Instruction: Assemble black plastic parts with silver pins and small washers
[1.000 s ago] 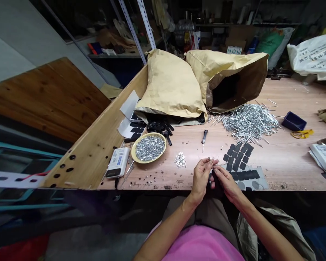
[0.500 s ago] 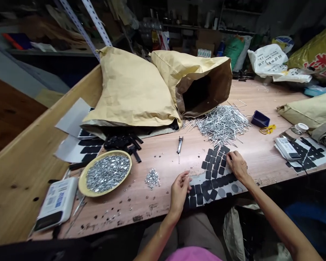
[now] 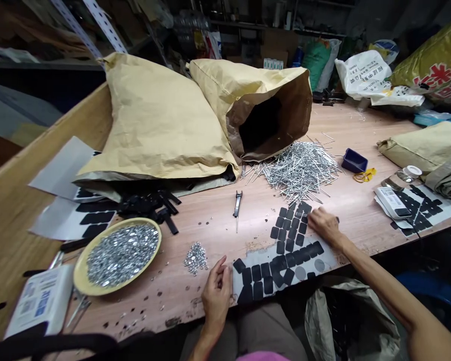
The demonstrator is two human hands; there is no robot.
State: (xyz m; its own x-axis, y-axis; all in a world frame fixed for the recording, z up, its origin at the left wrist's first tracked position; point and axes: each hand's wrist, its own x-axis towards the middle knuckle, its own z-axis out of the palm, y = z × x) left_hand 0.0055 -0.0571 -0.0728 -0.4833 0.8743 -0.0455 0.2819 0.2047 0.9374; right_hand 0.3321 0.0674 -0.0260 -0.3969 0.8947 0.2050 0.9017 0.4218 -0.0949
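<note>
My left hand point(image 3: 216, 292) is at the table's front edge, beside the left end of a pale backing sheet point(image 3: 325, 260). Its fingers curl toward the thumb; whatever they may hold is too small to make out. My right hand point(image 3: 325, 225) rests at the right of rows of black rounded pads point(image 3: 292, 233) laid on the tabletop. Its fingers are bent together by the upper right pads, their tips partly hidden. More black pads point(image 3: 266, 271) stick to the sheet. A black part with a metal pin point(image 3: 238, 204) lies farther back.
Metal pins point(image 3: 304, 168) are heaped before an open paper sack point(image 3: 304, 110). To the left are a small pile of metal pieces point(image 3: 196, 258), a yellow bowl point(image 3: 156, 250) of similar pieces and a white scale point(image 3: 41, 301). A blue tray point(image 3: 355, 161) sits at right.
The view has shifted, so the table's left side appears nearer. My left hand has moved left, away from the pads on the sheet. My right hand stays by the upper right pads.
</note>
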